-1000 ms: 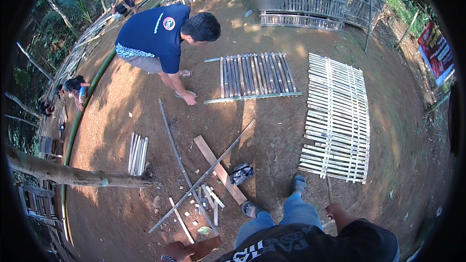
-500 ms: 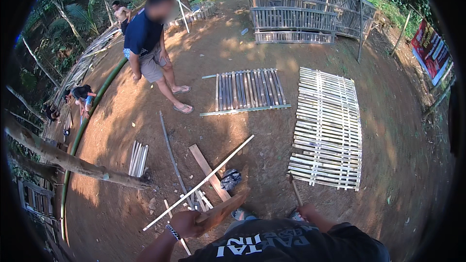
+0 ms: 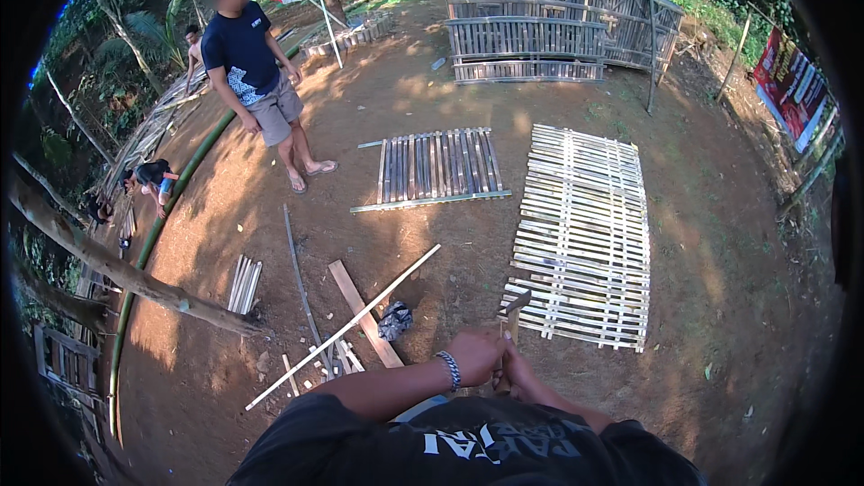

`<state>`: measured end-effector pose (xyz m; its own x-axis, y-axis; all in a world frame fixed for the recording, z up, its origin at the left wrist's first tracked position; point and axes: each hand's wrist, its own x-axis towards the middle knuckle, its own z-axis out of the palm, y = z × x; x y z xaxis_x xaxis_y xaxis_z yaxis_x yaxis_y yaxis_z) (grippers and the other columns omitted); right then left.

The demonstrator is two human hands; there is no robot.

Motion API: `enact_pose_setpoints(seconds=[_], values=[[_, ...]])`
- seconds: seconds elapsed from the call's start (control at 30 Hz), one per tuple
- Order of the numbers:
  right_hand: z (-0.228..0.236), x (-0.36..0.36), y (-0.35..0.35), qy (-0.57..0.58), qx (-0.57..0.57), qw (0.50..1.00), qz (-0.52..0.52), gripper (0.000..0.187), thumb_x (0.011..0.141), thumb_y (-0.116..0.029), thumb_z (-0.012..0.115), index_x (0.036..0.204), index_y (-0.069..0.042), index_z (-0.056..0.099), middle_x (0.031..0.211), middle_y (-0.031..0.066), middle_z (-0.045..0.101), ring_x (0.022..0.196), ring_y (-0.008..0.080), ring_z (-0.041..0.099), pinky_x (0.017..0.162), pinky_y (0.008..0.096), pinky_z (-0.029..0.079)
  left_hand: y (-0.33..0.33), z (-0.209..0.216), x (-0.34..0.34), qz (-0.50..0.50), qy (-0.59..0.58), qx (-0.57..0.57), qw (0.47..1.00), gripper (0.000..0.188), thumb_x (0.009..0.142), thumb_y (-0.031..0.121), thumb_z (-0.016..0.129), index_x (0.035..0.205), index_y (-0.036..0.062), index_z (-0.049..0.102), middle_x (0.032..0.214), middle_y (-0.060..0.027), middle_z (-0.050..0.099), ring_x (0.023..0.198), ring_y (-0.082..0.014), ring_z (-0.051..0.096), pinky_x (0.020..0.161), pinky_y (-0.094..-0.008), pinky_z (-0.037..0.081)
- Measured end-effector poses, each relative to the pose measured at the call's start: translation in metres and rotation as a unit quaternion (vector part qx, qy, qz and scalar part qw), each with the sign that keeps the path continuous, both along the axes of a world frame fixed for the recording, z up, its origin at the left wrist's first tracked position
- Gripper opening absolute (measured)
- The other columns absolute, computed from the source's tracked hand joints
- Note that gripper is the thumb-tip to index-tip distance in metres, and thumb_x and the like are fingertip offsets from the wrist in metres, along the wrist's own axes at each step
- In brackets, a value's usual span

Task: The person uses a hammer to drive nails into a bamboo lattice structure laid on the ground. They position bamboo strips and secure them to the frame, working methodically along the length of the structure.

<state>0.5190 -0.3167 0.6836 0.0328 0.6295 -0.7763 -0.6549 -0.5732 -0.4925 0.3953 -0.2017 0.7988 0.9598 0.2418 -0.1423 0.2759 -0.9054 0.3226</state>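
A hammer (image 3: 513, 317) stands upright in front of my body, its dark head above a wooden handle. My right hand (image 3: 519, 369) is closed round that handle. Close against it, my left hand (image 3: 472, 353), with a chain bracelet at the wrist, has its fingers curled; what lies inside them is hidden. Just beyond the hammer lies a slatted bamboo panel (image 3: 585, 234) of pale strips. A dark plastic bag (image 3: 394, 320) rests on the ground left of my hands, beside a brown plank (image 3: 364, 313) crossed by a long pale strip (image 3: 351, 324).
A smaller slatted panel (image 3: 439, 166) lies further off. Behind it lean stacked bamboo panels (image 3: 531, 22). A person (image 3: 243, 58) in a dark shirt stands at the far left. Cut strips (image 3: 245, 284), a slanting trunk (image 3: 135, 274) and a long green bamboo pole (image 3: 171, 216) occupy the left side.
My left hand has moved right to meet my right hand, and the flat brown wooden piece it held no longer shows. The hammer has risen, head up. The standing person has shifted left.
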Motion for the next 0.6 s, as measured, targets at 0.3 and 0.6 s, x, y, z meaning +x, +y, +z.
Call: enact_pose_setpoints(seconds=[0.3,0.6], values=[[-0.028,0.075,-0.12,0.155,0.093,0.981,-0.063,0.057,0.103,-0.052,0.055,0.133,-0.003,0.053,0.097,0.011,0.065,0.082,0.019,0.063,0.076,0.0336,0.049,-0.076,0.018,0.111,-0.235,0.153,-0.073,0.957,0.049,0.076,0.03,0.077,0.118,0.0064,0.069,0.115,-0.0142,0.073,0.115,-0.0323,0.067,0.095,-0.0473,0.053],[0.265,0.068,-0.074,-0.459,0.597,0.636,-0.169,0.058,0.112,-0.041,0.038,0.151,0.001,0.03,0.124,0.013,0.057,0.118,0.0165,0.049,0.107,0.0328,0.03,-0.166,0.239,0.172,-0.4,-0.215,-0.721,0.523,0.05,0.106,0.043,0.057,0.138,0.0051,0.055,0.108,-0.0119,0.072,0.103,-0.0256,0.068,0.09,-0.0427,0.053]])
